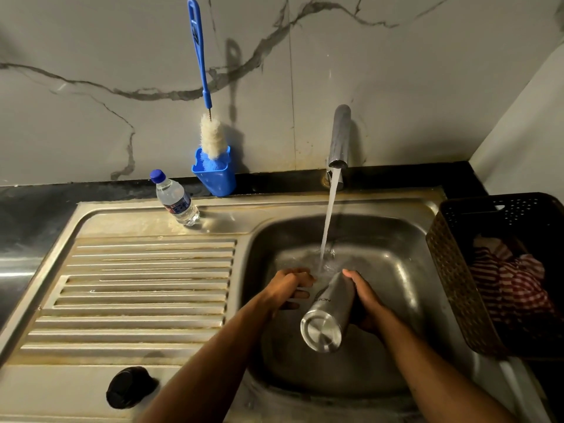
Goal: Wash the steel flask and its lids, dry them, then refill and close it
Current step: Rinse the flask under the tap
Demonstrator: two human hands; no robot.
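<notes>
Steel flask (pixel 328 312): tilted under tap stream (pixel 328 221), grasped by right hand (pixel 367 300); left hand (pixel 290 286) curled beside its mouth, contents unclear

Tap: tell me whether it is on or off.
On. A stream of water runs from the tap into the sink, landing by the steel flask near its mouth.

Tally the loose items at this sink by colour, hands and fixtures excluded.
Blue: 2 (bottle brush, brush holder)
Steel: 1 (steel flask)
Clear with blue cap: 1 (plastic water bottle)
Black: 1 (lid)
Brown: 1 (basket)
Red-and-white: 1 (striped cloth)
Total: 7
</notes>
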